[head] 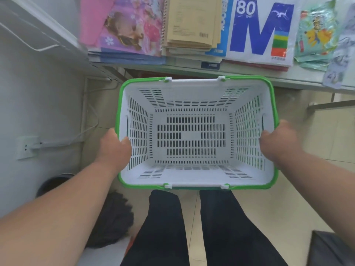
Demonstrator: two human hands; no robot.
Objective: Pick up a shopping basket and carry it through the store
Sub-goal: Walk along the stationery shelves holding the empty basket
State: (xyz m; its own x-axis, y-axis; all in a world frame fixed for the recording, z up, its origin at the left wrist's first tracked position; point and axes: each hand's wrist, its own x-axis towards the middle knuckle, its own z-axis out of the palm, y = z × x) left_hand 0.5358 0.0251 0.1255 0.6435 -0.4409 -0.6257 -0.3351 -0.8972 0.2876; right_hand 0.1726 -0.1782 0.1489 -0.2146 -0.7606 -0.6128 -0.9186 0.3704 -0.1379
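1. Gripping the left short side of the shopping basket, the left hand is closing over the green rim, thumb lying inside the white wall
2. The right hand is clasping the opposite short side in the same way
3. The basket is hanging level between both hands, above the tiled floor and the person's dark trouser legs
4. A shelf of notebooks is lying just beyond the basket's far edge
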